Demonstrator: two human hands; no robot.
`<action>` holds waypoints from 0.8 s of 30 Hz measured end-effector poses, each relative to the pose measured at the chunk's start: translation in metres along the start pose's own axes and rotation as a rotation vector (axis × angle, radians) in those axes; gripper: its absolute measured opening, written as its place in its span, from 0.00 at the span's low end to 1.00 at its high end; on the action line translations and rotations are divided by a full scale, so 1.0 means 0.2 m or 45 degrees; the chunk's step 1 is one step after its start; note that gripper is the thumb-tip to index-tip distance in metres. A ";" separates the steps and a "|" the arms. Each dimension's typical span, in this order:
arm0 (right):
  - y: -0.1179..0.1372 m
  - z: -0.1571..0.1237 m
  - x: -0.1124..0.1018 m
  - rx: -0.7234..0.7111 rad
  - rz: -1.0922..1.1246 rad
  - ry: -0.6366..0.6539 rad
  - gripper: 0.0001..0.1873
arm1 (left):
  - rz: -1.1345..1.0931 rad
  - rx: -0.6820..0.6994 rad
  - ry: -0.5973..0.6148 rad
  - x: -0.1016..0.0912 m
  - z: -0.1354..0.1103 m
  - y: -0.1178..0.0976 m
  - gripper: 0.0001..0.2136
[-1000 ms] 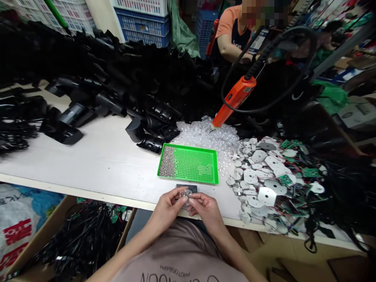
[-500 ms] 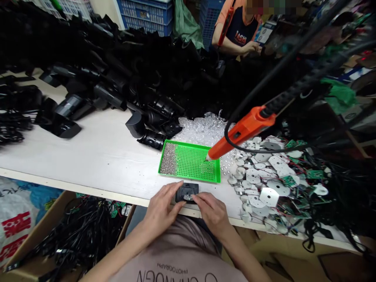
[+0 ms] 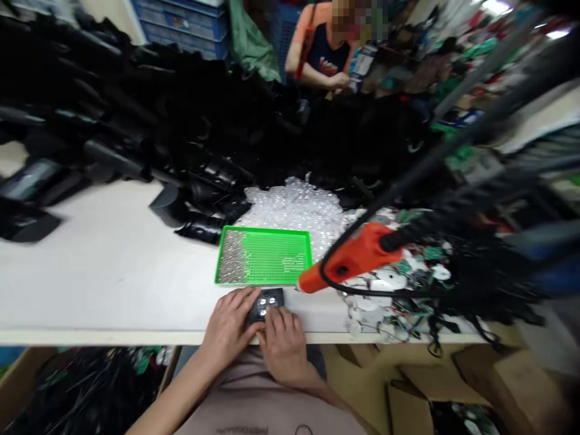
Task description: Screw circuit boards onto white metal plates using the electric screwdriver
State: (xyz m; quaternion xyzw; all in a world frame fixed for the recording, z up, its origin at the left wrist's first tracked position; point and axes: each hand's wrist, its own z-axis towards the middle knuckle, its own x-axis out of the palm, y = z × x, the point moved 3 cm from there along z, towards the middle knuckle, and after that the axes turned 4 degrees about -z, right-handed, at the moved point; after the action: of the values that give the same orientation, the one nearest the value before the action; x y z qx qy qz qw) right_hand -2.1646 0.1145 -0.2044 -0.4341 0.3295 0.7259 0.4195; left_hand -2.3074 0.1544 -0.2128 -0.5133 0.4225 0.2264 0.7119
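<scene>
A small black plastic part [image 3: 277,295] lies at the front of the table. My left hand [image 3: 229,323] grips it at its left end, fingers along the far side and thumb at the near side. A clear lens piece [image 3: 263,302] with shiny round domes sits on top of the part. My right hand [image 3: 285,347] has its fingers together and bent down onto the lens piece and the part's near edge, covering some of both. Just beyond lies a green perforated tray [image 3: 267,231] with many small screws [image 3: 233,257], heaped at its left end.
An orange electric screwdriver [image 3: 344,266] hangs tip-down right of the tray. Behind are a heap of clear lens pieces [image 3: 299,208] and piled black housings [image 3: 170,205]. White discs and circuit boards [image 3: 389,281] lie at right. A co-worker [image 3: 319,54] is across the table.
My right hand has gone from pinching the clear lens piece at the part's right side to pressing over it with bent fingers. The view has shifted, and the screwdriver appears lower relative to the tray.
</scene>
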 end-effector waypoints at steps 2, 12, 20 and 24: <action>-0.06 0.01 -0.04 -0.047 0.128 0.004 0.20 | 0.033 0.070 -0.095 0.01 0.00 0.02 0.28; -1.32 -0.27 -0.91 0.759 -0.504 -0.331 0.15 | -0.093 0.482 -0.383 -0.07 0.12 -0.28 0.22; -1.51 -0.08 -0.73 0.937 -0.531 0.211 0.14 | -0.007 0.460 0.273 0.27 0.95 -0.87 0.18; -1.52 -0.11 -0.80 1.030 -0.183 0.026 0.17 | -0.020 0.481 0.364 0.41 1.17 -0.91 0.24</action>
State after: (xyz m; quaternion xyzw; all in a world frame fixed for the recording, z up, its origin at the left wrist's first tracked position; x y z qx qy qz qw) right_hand -1.8406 0.1750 -0.1030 -0.2632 0.5613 0.5024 0.6028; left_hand -2.0390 0.2934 -0.1565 -0.4009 0.5499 0.0629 0.7301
